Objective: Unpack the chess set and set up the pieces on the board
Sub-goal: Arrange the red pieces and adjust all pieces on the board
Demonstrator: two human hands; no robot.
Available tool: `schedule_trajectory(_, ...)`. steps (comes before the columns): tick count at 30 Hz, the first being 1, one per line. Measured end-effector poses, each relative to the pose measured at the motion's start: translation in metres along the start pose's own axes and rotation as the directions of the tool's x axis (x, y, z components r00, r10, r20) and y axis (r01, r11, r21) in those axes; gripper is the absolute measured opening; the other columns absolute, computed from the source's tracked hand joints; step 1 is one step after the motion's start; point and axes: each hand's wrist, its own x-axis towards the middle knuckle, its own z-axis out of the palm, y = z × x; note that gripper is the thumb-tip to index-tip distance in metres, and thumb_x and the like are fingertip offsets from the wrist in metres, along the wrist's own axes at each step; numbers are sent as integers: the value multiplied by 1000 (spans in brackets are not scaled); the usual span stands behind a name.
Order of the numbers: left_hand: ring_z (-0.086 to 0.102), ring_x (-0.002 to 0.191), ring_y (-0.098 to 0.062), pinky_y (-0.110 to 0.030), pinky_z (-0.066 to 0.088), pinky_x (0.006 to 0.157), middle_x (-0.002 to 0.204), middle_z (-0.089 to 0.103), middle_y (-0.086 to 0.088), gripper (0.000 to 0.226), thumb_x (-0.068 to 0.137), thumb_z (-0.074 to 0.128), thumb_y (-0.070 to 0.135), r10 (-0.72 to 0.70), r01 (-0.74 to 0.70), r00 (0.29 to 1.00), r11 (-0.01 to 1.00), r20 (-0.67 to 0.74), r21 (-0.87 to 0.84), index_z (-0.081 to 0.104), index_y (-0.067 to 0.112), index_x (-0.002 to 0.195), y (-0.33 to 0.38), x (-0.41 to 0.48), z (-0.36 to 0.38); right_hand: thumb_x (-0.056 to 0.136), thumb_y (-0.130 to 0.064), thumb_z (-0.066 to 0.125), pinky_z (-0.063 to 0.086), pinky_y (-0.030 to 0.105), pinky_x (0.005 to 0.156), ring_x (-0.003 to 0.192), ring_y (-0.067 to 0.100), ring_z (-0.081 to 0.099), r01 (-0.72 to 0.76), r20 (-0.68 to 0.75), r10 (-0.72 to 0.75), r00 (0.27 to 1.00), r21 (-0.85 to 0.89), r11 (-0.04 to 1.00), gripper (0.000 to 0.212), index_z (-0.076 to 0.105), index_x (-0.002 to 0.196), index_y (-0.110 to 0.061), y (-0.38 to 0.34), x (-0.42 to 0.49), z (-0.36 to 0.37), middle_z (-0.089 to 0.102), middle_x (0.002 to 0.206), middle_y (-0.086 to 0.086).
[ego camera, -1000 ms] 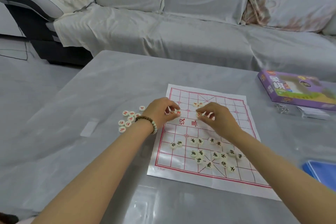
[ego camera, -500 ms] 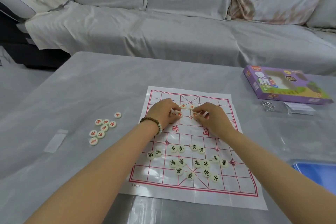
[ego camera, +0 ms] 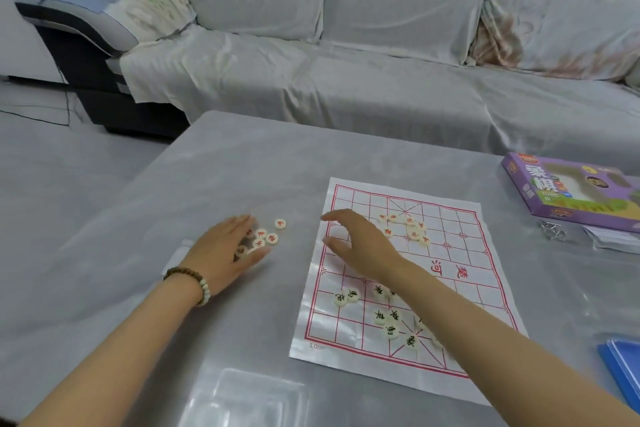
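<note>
1. My left hand lies flat and spread on the loose red pieces on the table, gripping none; a careless sweep could scatter them outward.
2. My right hand hovers unclenched and empty over the board's edge; dragging it could crease the sheet.
3. A red cluster sits just beyond its knuckles and black pieces beneath the forearm, easily nudged.

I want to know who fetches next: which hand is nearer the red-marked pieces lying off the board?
Left. The left hand partly covers the off-board red pieces; the right hand hovers over the board.
</note>
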Motion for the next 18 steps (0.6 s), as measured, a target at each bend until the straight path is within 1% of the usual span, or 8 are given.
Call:
schedule_trajectory(2,20,141,-13,-27,15,114,151,26,5,114,57,3,91,10,-9,999,999,34,-31,25,22,145,-10,-13,4,94,-28,52,27,20,103,131,11,37,-17,99,15,995,17,1000,48,36,140,-25,-22,14,18,37,146,-8)
schedule_trajectory(4,19,141,-13,-26,14,113,151,27,5,113,59,0,90,23,-23,1000,999,12,-44,25,22,145,-15,-19,9,95,-23,49,24,25,110,137,14,31,-28,191,27,981,5,1000,55,28,145,-22,-38,26,31,29,152,-5)
schedule_trajectory(6,19,141,-13,-25,13,113,151,27,6,105,64,3,85,42,-43,999,997,-19,-59,26,23,145,-19,-24,11,95,-16,46,19,26,112,140,17,26,-33,232,34,972,-7,999,57,24,147,-18,-50,37,38,26,154,-1)
schedule_trajectory(9,26,138,-12,-21,16,110,147,35,6,84,74,13,69,71,-76,996,992,-56,-97,35,24,141,-28,-30,12,94,-11,43,21,25,110,137,18,30,-1,246,16,969,-62,998,50,33,143,-14,-57,43,44,32,150,2)
schedule_trajectory(11,36,130,-12,-19,23,104,140,45,8,62,84,30,59,96,-108,991,987,-96,-122,46,26,134,-31,-33,9,93,-12,46,29,26,105,130,19,38,48,213,-22,977,-115,992,43,44,136,-14,-59,41,45,42,141,4)
schedule_trajectory(13,40,123,-9,-18,28,99,131,50,12,39,91,48,44,116,-132,987,980,-115,-149,53,29,126,-33,-36,5,92,-18,52,37,27,96,119,18,46,75,176,-50,983,-139,987,36,54,128,-17,-59,37,46,50,129,3)
schedule_trajectory(16,43,110,-3,-16,33,92,119,53,17,38,85,58,45,116,-130,990,974,-85,-186,56,32,120,-35,-39,0,89,-27,60,44,24,83,101,16,53,76,148,-54,988,-146,986,26,63,114,-20,-60,30,47,56,112,0)
schedule_trajectory(18,46,103,0,-18,37,89,112,53,18,42,78,64,51,111,-117,993,960,-36,-253,57,34,116,-36,-43,-3,88,-31,62,42,19,74,88,11,54,62,137,-45,990,-127,990,22,65,108,-21,-62,24,48,58,104,-2)
